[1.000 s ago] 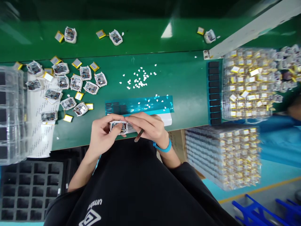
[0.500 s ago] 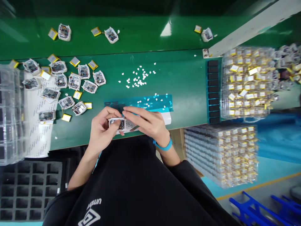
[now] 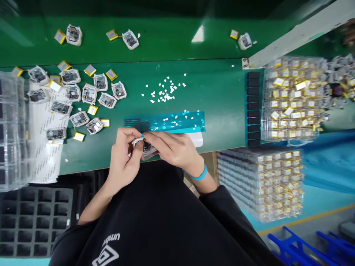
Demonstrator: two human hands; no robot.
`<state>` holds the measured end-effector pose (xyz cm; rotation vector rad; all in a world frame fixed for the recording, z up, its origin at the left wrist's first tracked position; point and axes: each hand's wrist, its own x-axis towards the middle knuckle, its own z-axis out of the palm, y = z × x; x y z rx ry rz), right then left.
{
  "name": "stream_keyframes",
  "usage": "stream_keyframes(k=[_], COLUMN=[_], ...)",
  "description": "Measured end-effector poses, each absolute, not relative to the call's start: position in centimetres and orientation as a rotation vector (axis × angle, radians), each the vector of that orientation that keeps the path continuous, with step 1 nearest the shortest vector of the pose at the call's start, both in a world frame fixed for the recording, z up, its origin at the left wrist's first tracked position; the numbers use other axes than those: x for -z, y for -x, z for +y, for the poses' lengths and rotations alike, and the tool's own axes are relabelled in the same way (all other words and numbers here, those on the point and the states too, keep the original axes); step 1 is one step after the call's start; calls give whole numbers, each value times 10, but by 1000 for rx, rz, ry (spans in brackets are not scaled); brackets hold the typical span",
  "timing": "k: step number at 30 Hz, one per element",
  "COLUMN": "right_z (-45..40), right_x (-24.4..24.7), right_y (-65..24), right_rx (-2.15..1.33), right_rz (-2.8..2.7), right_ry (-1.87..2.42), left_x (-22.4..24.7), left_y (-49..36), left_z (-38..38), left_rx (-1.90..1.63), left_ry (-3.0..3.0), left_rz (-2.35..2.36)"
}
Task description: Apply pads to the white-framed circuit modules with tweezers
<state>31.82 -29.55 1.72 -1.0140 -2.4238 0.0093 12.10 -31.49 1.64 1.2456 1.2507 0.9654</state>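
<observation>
My left hand (image 3: 124,157) grips a white watch case (image 3: 147,147) with a dark circuit board inside, close to the bench's front edge. Its thumb lies across the case. My right hand (image 3: 177,149), with a blue band (image 3: 200,173) on the wrist, has its fingertips pinched at the case's upper edge. A small blue bit shows where both hands' fingertips meet; whatever the right fingers pinch is hidden. Just beyond the hands lies a blue film strip (image 3: 158,120) carrying black strips (image 3: 132,122). White round stickers (image 3: 166,96) are scattered behind it.
Several opened watch cases (image 3: 89,93) with yellow batteries (image 3: 79,136) lie on the left, beside clear trays (image 3: 12,129). A row of black pads (image 3: 253,107) and battery-filled trays (image 3: 294,98) stand right. A black foam tray (image 3: 37,218) sits lower left, stacked trays (image 3: 249,181) lower right.
The watch case has tilted in my left hand, and the right fingers have come down closer against its upper edge. A small blue bit now shows at the fingertips. The view has shifted slightly.
</observation>
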Motion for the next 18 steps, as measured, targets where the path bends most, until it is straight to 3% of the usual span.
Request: stream_keyframes(k=[3,12,18], right_z=[-299,-296,-301], right_x=[-19,-26,-12], right_y=[-315,-300,-285], right_rx=[-6,-1024,-1292], right_rz=[-2439,-1789,-1379], right_ry=[1044,1246,1295], left_x=[-17,-8,-5], left_y=[-124,-126,-125], left_z=[-316,-322,-319], left_rx=[-1059,-1176,-1154], left_ry=[-1318,-1379,-1375], left_rz=[1332,1363,1288])
